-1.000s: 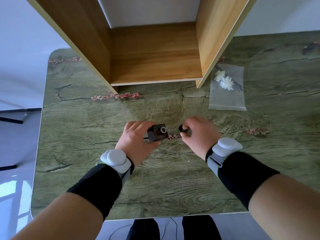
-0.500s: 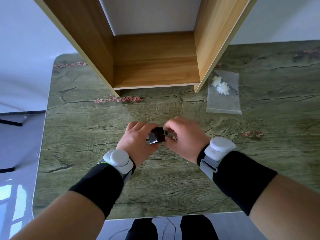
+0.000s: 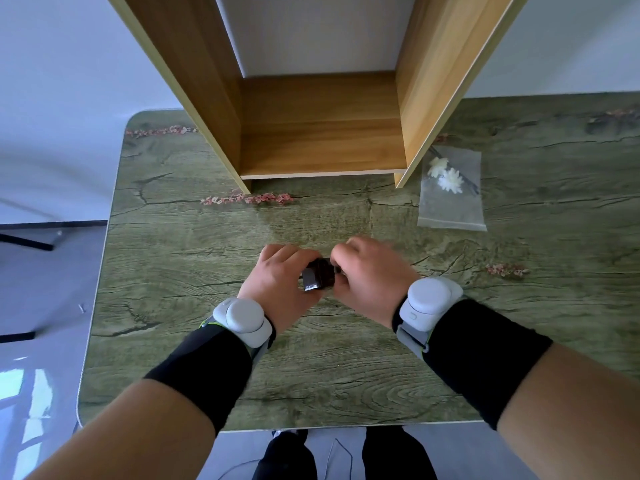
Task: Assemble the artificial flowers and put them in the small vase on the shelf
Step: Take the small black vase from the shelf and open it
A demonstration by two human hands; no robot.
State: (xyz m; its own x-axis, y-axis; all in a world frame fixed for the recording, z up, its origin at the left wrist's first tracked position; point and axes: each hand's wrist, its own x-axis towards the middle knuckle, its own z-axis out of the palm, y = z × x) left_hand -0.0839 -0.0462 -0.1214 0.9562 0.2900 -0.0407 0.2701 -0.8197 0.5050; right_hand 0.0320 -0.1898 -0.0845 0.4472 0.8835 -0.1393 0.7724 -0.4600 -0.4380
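Observation:
My left hand [image 3: 280, 282] grips a small dark cube-shaped vase [image 3: 317, 278] just above the table's middle. My right hand [image 3: 367, 275] is pinched against the vase's right side, where its mouth is. A small dark piece [image 3: 337, 270] shows between its fingertips, mostly hidden. Two white artificial flowers [image 3: 446, 178] with a dark stem lie inside a clear plastic bag [image 3: 450, 213] at the back right of the table. The wooden shelf [image 3: 322, 143] stands open-fronted behind my hands, its bottom compartment bare.
The green wood-grain table [image 3: 207, 341] carries pink blossom marks [image 3: 249, 199] in front of the shelf and at the right [image 3: 507, 270]. Its left edge drops to a grey floor [image 3: 48, 306]. My legs [image 3: 287, 455] show below the front edge.
My right hand has moved left and closed against the vase's mouth, covering the round opening that showed a second ago. The view has tilted, so the shelf sits lower in frame.

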